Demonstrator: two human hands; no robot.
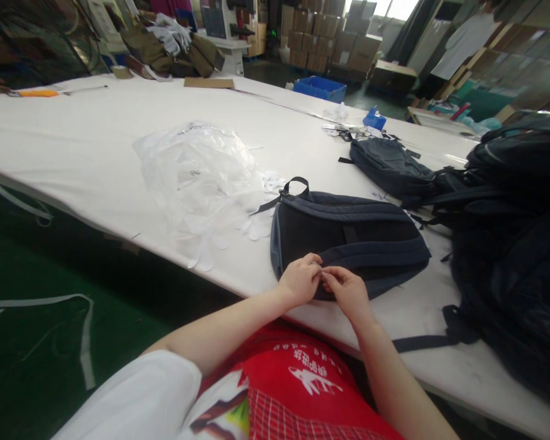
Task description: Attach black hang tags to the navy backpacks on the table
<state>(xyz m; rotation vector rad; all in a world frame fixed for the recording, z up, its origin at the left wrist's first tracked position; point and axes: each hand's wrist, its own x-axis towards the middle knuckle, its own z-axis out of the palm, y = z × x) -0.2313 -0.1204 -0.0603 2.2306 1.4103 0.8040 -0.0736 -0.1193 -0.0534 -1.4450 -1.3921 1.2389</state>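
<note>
A dark navy backpack (pixel 343 229) lies on the white table just in front of me, its shoulder straps facing up and its top loop toward the left. Over the near edge of the backpack, my left hand (pixel 301 280) and my right hand (pixel 347 288) meet with fingertips pinched together. Whatever sits between the fingers is too small to make out. Left of the backpack, a crumpled clear plastic bag (pixel 197 171) is spread out, with several white pieces (pixel 256 228) scattered between the two.
More dark backpacks (pixel 517 244) are piled on the right, and another backpack (pixel 389 164) lies behind mine. A blue bin (pixel 319 89), an orange-handled tool (pixel 38 93) and brown bags (pixel 165 52) are farther off. A person (pixel 467 43) stands at the back right near cartons.
</note>
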